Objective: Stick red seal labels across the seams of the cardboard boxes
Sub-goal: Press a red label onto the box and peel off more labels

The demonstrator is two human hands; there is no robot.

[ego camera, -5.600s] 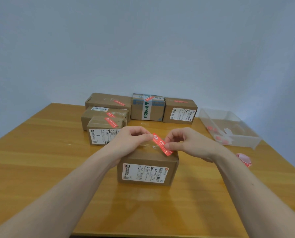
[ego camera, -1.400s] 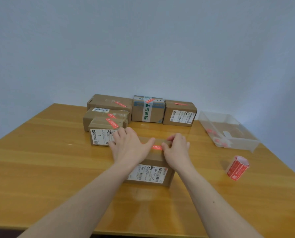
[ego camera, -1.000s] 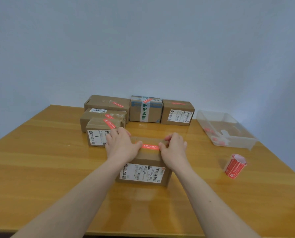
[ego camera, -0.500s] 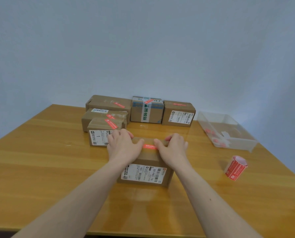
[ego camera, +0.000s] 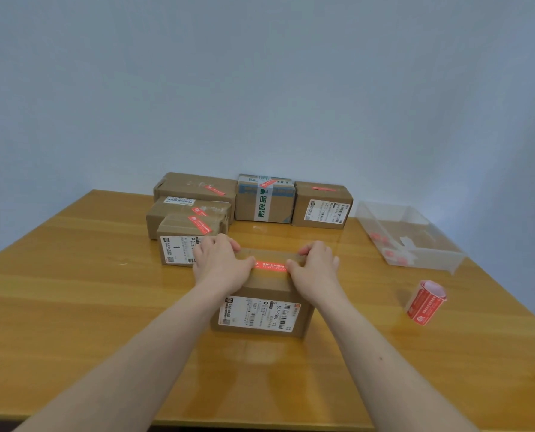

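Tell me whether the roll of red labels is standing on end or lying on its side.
Standing on end, tilted a little. The roll of red labels rests on the table, its open core facing up.

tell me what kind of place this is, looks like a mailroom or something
Probably a small parcel-packing desk in a plain room, not a full mailroom: taped cardboard boxes with shipping labels on a wooden table, a roll of red seal labels, and bare pale walls.

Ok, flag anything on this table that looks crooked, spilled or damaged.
Nothing spilled or damaged. Only oddity: the label roll leans tilted on the table, right of the front box. The seal label lies flat between the left hand and right hand.
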